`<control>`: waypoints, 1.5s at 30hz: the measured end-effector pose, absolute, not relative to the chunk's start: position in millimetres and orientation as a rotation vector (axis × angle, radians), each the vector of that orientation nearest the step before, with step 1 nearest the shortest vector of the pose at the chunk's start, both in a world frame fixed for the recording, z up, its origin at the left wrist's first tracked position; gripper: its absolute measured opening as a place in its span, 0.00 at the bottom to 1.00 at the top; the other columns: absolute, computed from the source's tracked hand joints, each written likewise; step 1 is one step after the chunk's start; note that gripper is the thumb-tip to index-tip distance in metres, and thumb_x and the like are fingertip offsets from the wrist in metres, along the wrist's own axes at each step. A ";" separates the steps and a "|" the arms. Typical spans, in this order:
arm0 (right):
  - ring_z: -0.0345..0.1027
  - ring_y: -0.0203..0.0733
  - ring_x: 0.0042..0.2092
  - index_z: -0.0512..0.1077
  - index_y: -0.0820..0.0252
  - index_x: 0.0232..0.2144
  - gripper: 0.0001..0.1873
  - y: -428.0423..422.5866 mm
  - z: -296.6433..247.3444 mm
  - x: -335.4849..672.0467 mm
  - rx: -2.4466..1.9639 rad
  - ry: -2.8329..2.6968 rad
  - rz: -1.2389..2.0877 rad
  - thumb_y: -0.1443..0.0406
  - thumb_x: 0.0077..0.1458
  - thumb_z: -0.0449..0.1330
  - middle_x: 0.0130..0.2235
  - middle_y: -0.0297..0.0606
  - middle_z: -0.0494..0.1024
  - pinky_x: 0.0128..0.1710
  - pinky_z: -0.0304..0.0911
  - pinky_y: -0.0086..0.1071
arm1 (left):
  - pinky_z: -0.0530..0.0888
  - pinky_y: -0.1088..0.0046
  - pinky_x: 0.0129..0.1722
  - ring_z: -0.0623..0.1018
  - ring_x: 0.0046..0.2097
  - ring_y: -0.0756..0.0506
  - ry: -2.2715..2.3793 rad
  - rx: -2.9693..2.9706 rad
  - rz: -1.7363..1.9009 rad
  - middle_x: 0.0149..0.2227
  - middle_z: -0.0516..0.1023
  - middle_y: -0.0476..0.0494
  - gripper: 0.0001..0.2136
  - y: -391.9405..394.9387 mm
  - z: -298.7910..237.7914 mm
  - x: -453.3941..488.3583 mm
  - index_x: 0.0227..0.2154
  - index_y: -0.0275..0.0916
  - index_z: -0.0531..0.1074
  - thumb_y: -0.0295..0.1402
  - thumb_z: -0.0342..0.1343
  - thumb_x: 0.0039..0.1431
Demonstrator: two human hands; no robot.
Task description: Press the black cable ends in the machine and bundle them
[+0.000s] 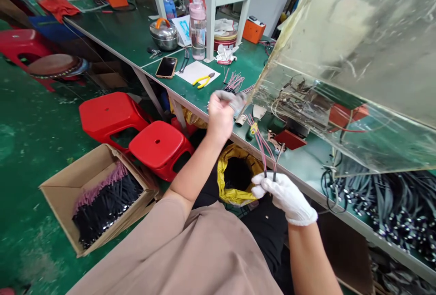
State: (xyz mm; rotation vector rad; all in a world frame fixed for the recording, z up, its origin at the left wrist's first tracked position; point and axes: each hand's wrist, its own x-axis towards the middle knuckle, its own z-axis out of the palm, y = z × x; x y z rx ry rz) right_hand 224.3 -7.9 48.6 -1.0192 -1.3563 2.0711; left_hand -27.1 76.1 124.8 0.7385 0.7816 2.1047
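My right hand [284, 195], in a white glove, pinches the black ends of two pairs of thin wires [265, 147]. Their pinkish and dark strands rise over the table's front edge. My left hand [222, 111] is over that edge, farther left, with greyish covering on its fingers. Motion smears those fingers, so what they hold, if anything, is unclear. Just beyond it lies a bundle of pink-ended wires [234, 81] on the green tabletop [129, 31]. A yellow-and-green screwdriver handle [252, 130] is close behind the wires in my right hand.
A scratched transparent shield [340, 59] hangs over the right side of the bench. Black cables [391, 204] lie in a heap at right. Yellow-handled cutters [203, 80] and a phone [166, 67] are on the table. Below are a yellow-lined bin [223, 181], red stools [158, 147] and a carton [59, 195].
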 end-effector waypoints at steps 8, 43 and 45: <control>0.73 0.40 0.32 0.77 0.63 0.42 0.26 -13.2 47.3 224.3 -1.077 -1.222 1.966 0.48 0.51 0.70 0.31 0.43 0.81 0.35 0.69 0.33 | 0.79 0.66 0.46 0.84 0.40 0.45 0.893 0.965 1.807 0.34 0.79 0.49 0.16 55.7 136.4 -33.5 0.37 0.41 0.67 0.31 0.70 0.51; 0.72 0.54 0.57 0.74 0.49 0.55 0.23 -44.6 51.4 293.8 -1.233 -1.209 1.399 0.52 0.58 0.66 0.59 0.44 0.75 0.61 0.68 0.53 | 0.71 0.78 0.24 0.79 0.27 0.52 1.548 1.072 1.907 0.41 0.82 0.45 0.06 138.2 116.0 -72.1 0.39 0.41 0.69 0.32 0.60 0.61; 0.74 0.57 0.55 0.74 0.46 0.54 0.24 -48.1 51.6 304.7 -1.331 -1.193 1.316 0.51 0.57 0.66 0.59 0.45 0.75 0.62 0.66 0.56 | 0.74 0.76 0.31 0.81 0.31 0.51 1.825 1.202 1.596 0.43 0.82 0.40 0.06 165.3 110.9 -84.6 0.44 0.38 0.68 0.27 0.51 0.66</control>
